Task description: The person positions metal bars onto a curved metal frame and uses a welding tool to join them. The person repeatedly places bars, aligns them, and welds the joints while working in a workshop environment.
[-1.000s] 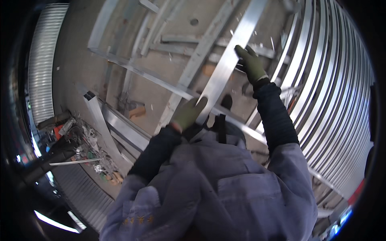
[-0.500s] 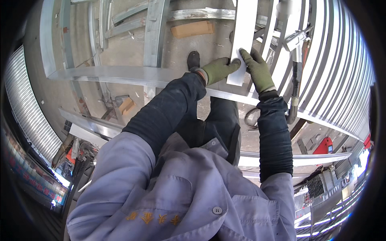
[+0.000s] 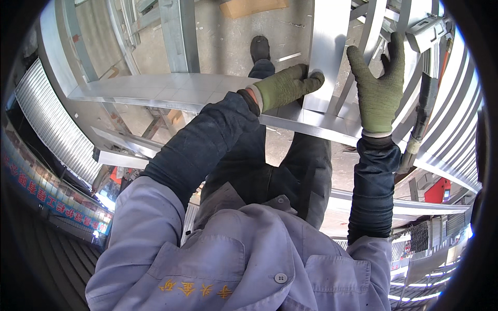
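My left hand (image 3: 288,87), in a green knit glove, grips the left edge of a flat silver metal bar (image 3: 330,46), thumb over its top face. The bar's near end meets a long metal crossrail (image 3: 332,122) that runs from side to side in front of me. My right hand (image 3: 381,88), gloved the same, is raised with fingers and thumb spread, holding nothing. It is over the gap right of the bar, close to a neighbouring metal bar (image 3: 369,39). Beyond it lies a long tool with a silver head (image 3: 426,33) and a black-wrapped handle (image 3: 426,98).
Several parallel metal slats (image 3: 459,103) fill the right side. A wide metal upright (image 3: 178,36) joins the crossrail at the left. Cardboard (image 3: 251,6) lies on the floor ahead. A red device (image 3: 438,191) is at lower right. My shoe (image 3: 260,49) shows beyond the crossrail.
My right hand has let go of the bar, moved right and spread its fingers. The left hand stays on the bar, whose near end now meets the crossrail. The view has shifted.
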Motion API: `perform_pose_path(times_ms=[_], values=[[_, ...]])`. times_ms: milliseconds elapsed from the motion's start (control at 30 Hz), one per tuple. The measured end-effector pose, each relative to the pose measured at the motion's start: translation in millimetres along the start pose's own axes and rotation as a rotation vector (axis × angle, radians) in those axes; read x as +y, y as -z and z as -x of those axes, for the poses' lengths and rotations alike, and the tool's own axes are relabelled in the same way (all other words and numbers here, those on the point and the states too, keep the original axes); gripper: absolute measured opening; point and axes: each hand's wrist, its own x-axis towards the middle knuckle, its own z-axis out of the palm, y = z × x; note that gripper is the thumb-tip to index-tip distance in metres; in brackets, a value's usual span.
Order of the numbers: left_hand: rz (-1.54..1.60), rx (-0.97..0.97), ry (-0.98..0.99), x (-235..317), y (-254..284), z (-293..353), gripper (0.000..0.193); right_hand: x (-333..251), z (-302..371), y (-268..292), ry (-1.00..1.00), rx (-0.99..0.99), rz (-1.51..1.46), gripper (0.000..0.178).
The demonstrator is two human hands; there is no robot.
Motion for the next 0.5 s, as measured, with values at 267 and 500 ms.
perform_pose_path(times_ms=[267,500], values=[[0.291,0.035,0.206,6.1,1.0,-5.0,0.049,36.5,4.0,-9.7,-0.596,-0.414,-0.622,0.063],[0.217,-0.062,0.187,30.5,14.6,-5.6,0.048,46.3,5.3,-5.4,-0.562,-0.542,-0.533,0.067]])
